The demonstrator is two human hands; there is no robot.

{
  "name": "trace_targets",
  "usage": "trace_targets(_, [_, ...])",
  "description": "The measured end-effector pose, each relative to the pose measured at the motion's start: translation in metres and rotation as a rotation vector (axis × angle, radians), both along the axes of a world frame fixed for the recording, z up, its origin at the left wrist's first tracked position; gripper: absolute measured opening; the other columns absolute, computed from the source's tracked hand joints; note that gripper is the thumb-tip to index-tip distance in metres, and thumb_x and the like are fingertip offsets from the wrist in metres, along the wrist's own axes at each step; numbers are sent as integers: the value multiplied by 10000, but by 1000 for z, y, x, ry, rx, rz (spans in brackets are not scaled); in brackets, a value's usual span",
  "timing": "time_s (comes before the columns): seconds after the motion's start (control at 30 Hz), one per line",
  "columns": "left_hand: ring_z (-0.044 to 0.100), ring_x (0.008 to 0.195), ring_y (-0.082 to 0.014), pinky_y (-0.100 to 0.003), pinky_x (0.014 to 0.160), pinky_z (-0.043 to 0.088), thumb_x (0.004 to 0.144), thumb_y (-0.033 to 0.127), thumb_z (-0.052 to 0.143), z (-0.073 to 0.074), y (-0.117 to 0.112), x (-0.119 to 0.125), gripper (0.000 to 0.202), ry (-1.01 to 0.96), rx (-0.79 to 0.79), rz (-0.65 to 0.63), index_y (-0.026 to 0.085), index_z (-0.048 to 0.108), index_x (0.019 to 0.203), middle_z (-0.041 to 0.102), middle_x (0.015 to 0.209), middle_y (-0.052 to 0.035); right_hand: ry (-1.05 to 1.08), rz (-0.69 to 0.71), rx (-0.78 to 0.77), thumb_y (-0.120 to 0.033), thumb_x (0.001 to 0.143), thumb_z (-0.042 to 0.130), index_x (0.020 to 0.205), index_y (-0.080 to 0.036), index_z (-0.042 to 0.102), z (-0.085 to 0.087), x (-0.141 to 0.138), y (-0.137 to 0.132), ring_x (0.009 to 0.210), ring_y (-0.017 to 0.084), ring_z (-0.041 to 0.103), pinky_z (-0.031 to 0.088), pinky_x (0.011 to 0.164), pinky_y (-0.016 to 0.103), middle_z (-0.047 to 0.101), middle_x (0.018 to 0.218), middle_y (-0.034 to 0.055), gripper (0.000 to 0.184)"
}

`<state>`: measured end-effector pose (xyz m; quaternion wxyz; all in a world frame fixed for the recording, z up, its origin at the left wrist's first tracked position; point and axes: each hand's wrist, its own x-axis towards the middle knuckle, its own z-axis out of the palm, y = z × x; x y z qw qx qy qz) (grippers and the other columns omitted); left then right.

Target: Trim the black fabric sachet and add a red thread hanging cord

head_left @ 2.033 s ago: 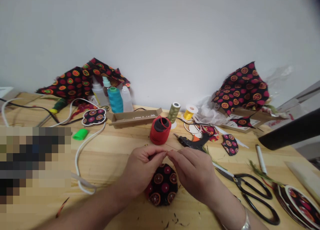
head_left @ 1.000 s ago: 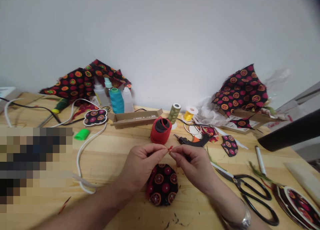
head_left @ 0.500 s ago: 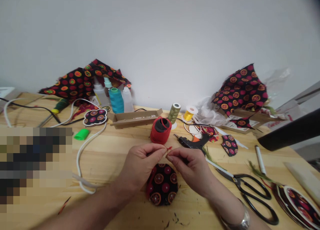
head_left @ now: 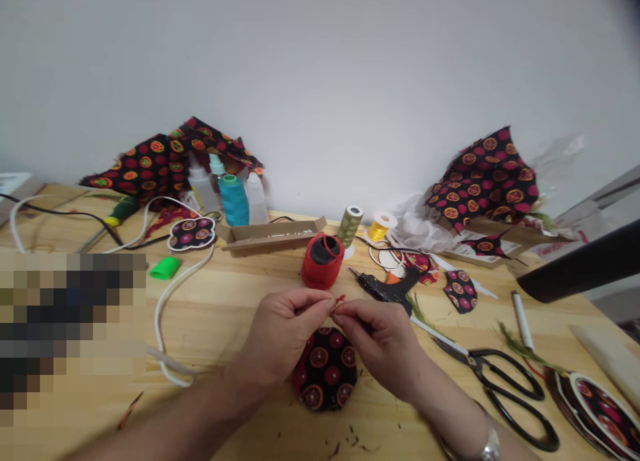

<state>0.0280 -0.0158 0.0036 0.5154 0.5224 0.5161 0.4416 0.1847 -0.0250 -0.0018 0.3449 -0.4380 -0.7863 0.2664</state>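
Note:
My left hand [head_left: 283,337] is closed in a pinch, thumb against forefinger, on a short bit of red thread [head_left: 342,299]. Right beside it my right hand [head_left: 383,341] pinches the same thread, and the fingertips nearly meet. A thin line shows by the fingertips, too fine to name. Below the hands lies a rounded black piece covered in patterned fabric [head_left: 330,371], its upper left edge hidden by my left hand. Just beyond the fingers stands a spool of red thread [head_left: 316,272] with a dark core.
Black-handled scissors [head_left: 480,362] and a glue gun [head_left: 383,287] lie to the right. Behind are an open cardboard box [head_left: 273,241], a green spool [head_left: 350,225], a yellow spool [head_left: 383,226] and a teal spool [head_left: 234,202]. A white cable [head_left: 161,314] curves on the left.
The fingertips have drawn slightly closer together around the red thread. The view has shifted a touch; the things on the table stay in place.

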Motion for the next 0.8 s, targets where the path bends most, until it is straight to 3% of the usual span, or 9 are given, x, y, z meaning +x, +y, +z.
trace_targets(0.57, [631, 640, -155, -220, 602, 480, 713, 257, 662, -2, -2, 0, 116, -20, -25, 12, 202, 755, 670, 740, 659, 10, -133, 28, 72, -113, 869, 461, 766, -182, 614, -3, 1, -2, 553, 95, 493, 354, 538, 214, 568, 618, -18, 197])
trace_targets(0.67, [644, 659, -167, -232, 630, 493, 706, 252, 666, -1, 0, 0, 111, 9, -8, 30, 206, 757, 663, 749, 664, 12, -225, -1, 197, -126, 877, 447, 779, -176, 602, -5, -1, -3, 552, 101, 493, 333, 528, 228, 579, 630, -5, 190])
trace_targets(0.8, [654, 674, -173, -240, 652, 497, 710, 247, 659, 0, 3, 0, 113, 45, -4, 48, 212, 759, 669, 757, 674, 16, -422, -42, 484, -116, 861, 445, 730, -166, 593, -6, -1, -2, 525, 126, 459, 281, 506, 279, 561, 594, 8, 204])
